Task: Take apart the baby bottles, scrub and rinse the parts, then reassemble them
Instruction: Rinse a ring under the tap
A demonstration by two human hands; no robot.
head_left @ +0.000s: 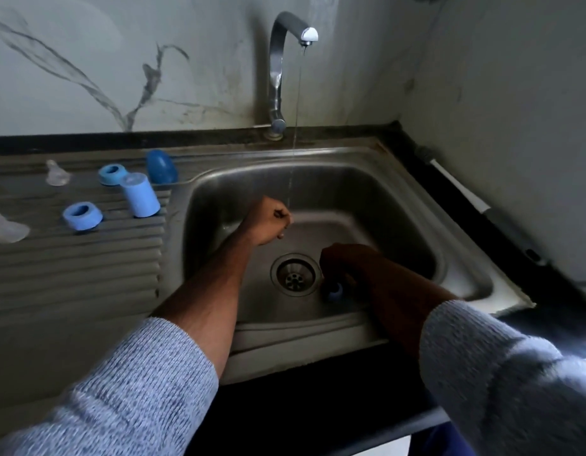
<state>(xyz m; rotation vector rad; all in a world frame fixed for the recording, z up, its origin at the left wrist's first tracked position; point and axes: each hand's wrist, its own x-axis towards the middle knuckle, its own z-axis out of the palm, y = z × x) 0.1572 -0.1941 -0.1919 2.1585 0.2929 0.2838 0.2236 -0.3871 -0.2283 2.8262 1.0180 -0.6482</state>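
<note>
The left hand [268, 222] is a closed fist holding nothing that I can see, close to the thin water stream [296, 103] at 12 o'clock in the sink [400, 205]. The right hand [342, 263] grips a blue bottle part [334, 291] at 3 o'clock of the drain [294, 274]. Wet fingers could let it slip there. On the worktop at 9 o'clock, the bottle [140, 195], rings [82, 216], cap [161, 166] and clear teats [56, 174] could roll away if knocked.

Drainboard [87, 274]: ribbed steel, left of the sink basin [400, 205].
On it: two blue rings [82, 216] [111, 174], pale blue bottle [140, 194] upside down, dark blue cap [161, 166], two clear teats [56, 174] [7, 228].
Counter [482, 232]: dark; white brush [456, 182] lies by the wall.
</note>
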